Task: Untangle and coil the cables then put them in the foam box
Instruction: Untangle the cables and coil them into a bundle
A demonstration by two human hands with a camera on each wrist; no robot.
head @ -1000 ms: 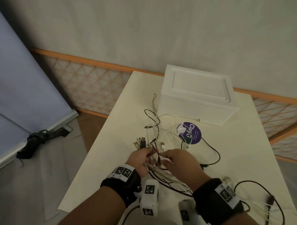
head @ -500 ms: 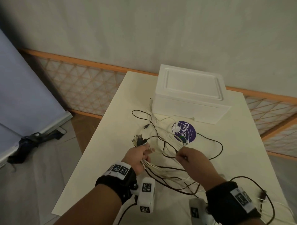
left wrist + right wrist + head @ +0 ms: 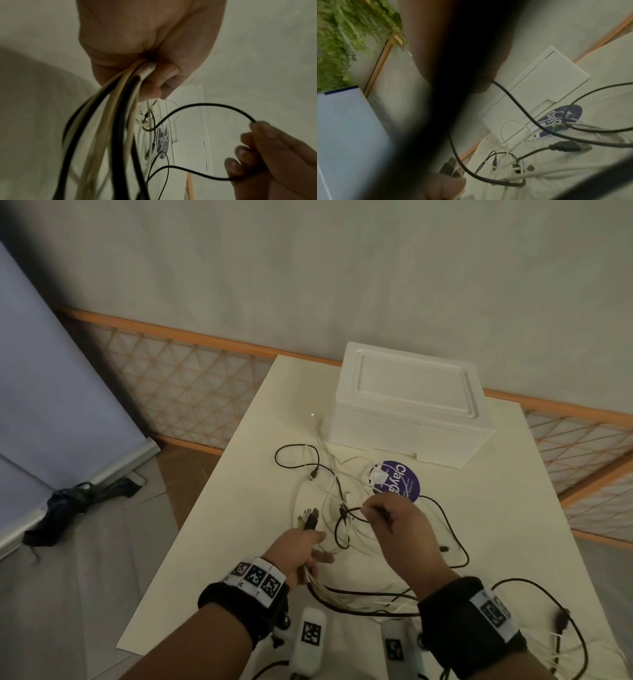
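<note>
The task stands at its early, untangling step, as far as one can judge: no cable is coiled, none is in the foam box (image 3: 407, 409), and the box sits with its lid on at the far edge of the tabletop (image 3: 219, 542), toward the far right corner. The left hand (image 3: 294, 553) has its grip clenched round a bundle of cables (image 3: 120, 121), white and black together, with several plug ends sticking out past its fingers toward the far edge. The right hand (image 3: 397, 522) pinches a single thin black cable (image 3: 202, 106) and holds a loop of it lifted away from the bundle, in the middle of the tabletop. The rest of the tangle (image 3: 329, 474) lies spread between the hands and the box, some strands crossing a round purple sticker (image 3: 400, 481) just in front of the box; more black cable loops near the right edge by the near corner. Left to do: separate each cable, coil each one, open the box and place them inside. Counted: one box, one sticker, two hands; the cables are several, at least two black and several white, but the exact number cannot be told while they overlap.
</note>
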